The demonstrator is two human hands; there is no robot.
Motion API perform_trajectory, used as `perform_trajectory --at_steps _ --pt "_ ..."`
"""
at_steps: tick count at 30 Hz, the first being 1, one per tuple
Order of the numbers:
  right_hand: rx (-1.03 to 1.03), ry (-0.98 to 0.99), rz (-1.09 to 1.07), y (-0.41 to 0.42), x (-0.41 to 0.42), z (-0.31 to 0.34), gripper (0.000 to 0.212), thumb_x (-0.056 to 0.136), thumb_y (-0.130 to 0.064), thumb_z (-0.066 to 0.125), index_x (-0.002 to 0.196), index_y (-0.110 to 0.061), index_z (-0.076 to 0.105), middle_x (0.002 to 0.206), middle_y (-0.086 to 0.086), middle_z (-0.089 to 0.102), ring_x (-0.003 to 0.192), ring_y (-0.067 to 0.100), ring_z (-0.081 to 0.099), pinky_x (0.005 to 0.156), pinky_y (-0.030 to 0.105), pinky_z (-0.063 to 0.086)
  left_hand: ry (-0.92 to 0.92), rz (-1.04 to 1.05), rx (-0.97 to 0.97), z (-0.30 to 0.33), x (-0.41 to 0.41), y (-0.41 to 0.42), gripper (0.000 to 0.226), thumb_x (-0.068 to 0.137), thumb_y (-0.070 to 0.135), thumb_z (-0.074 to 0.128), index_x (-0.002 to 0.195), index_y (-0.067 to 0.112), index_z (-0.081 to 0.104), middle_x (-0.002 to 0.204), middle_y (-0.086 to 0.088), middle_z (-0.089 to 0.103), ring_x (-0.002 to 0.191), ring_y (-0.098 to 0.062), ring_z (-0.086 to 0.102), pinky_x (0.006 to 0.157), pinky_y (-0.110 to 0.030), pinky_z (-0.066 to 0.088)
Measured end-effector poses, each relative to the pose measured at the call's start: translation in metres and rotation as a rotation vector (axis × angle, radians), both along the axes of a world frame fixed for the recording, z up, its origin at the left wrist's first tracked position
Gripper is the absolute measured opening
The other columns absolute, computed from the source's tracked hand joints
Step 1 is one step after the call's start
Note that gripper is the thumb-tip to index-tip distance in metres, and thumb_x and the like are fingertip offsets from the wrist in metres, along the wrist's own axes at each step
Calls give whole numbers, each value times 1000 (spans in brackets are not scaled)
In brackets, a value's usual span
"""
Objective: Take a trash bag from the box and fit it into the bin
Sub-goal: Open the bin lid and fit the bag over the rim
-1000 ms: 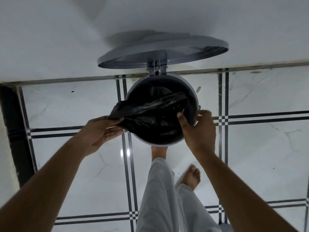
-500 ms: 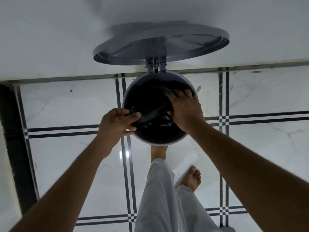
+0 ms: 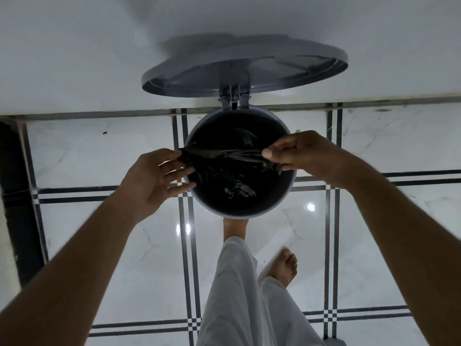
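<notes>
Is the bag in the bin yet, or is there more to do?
Partly. The black plastic trash bag already hangs inside the round grey bin, whose lid is up. The left hand and right hand stretch its top edge across the opening. Folding it over the rim is left.

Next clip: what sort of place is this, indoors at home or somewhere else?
Probably a home interior, room unclear: a glossy white tiled floor with dark grid lines, a plain white wall, a grey lidded bin against it, and a barefoot person standing there.

Home interior: glossy marble-look floor tiles (image 3: 374, 146), pedal bin (image 3: 287, 196), bare feet (image 3: 282, 268).
</notes>
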State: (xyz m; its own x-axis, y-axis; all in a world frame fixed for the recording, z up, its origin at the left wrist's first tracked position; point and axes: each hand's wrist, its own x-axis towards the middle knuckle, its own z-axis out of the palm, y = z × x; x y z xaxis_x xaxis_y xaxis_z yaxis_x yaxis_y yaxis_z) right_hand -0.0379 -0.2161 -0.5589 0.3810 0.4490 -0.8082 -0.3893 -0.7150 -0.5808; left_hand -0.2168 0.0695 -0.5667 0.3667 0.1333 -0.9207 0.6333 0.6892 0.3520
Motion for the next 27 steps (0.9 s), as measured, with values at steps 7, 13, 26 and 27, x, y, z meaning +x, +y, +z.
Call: perform_trajectory --at_steps 7,13,26,27 --pt "12 -127 -467 12 -11 -27 21 111 -33 71 96 -18 73 79 -6 77 78 11 79 77 36 70 -126 -44 -127 -2 24 0 21 103 16 57 106 7 75 104 -11 74 94 -26 70 90 -40 56" --pt "-101 -307 -519 10 0 -46 22 111 -39 66 93 -27 70 87 -5 73 82 16 69 78 36 57 152 -621 164 -4 31 17 25 90 33 72 97 12 83 99 -15 78 84 -31 77 89 -41 59" --pt "-217 -436 -589 22 35 -104 28 95 -57 72 92 -29 74 94 -1 82 95 29 80 94 51 66 -14 -301 369 -72 101 31 26 101 32 72 119 15 81 111 -6 83 107 -28 79 92 -42 65" --pt "-259 -408 -553 20 37 -108 28 93 -56 75 89 -28 76 96 -2 82 98 28 81 96 50 66 55 -359 417 -76 101 30 24 98 35 78 112 16 81 105 -5 83 96 -25 80 83 -40 66"
